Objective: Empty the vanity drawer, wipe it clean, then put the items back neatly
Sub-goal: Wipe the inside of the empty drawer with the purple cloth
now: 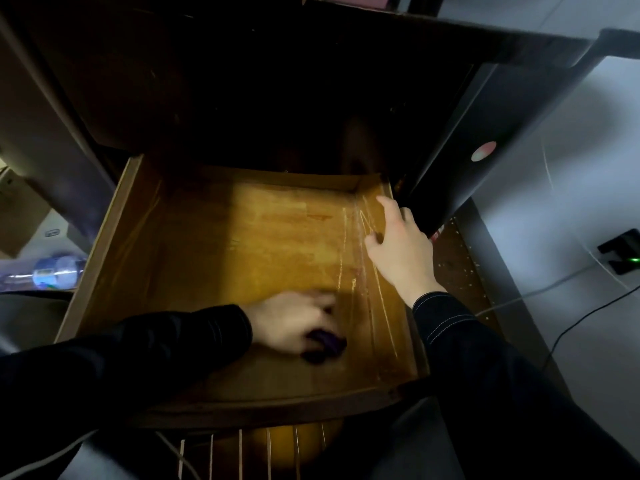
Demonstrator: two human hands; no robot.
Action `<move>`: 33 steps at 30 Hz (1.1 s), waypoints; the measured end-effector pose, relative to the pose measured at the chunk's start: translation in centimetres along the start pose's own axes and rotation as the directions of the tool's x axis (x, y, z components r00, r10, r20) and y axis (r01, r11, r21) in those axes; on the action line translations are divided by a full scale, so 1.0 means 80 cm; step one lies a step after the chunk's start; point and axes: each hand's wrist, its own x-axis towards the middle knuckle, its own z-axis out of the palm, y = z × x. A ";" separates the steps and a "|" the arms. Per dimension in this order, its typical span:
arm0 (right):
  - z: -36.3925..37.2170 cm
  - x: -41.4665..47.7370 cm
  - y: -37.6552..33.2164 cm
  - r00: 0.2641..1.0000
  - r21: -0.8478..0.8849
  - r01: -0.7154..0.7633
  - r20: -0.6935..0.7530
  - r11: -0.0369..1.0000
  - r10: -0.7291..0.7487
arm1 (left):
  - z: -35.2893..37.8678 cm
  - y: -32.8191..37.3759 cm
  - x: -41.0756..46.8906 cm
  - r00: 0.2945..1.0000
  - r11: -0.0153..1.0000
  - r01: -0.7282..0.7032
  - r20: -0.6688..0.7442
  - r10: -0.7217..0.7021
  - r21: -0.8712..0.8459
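The wooden vanity drawer [114, 233] is pulled out below me, and nothing lies on its yellow-brown floor. My left hand [289, 322] is low on the drawer floor near the front right and grips a dark purple cloth [325, 346]; both are blurred by motion. My right hand [398, 244] rests on the drawer's right wall, fingers curled over its rim. Pale scratch lines run along the floor beside that wall.
The dark vanity carcass [277, 81] overhangs the drawer's back. A plastic bottle [55, 270] lies at the left. At the right are a pale floor, a black cable [588, 310] and a black device with a green light [623, 254].
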 end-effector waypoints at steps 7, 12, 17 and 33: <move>0.000 0.000 0.000 1.000 0.002 0.001 -0.001 1.000 -0.001 | 0.001 -0.002 -0.003 0.989 0.993 0.074 -0.132 -0.061 0.096; -0.002 0.000 0.000 1.000 0.012 -0.005 0.004 1.000 0.004 | 0.016 0.022 0.006 0.987 0.986 -0.154 0.061 0.149 0.071; -0.004 -0.001 -0.001 1.000 0.023 0.007 0.005 1.000 -0.008 | -0.036 -0.035 0.032 0.967 0.969 0.216 -0.161 -0.196 0.120; -0.001 -0.001 0.002 1.000 0.027 -0.004 0.012 1.000 0.003 | -0.042 -0.064 0.051 0.941 0.957 0.276 -0.229 -0.249 0.093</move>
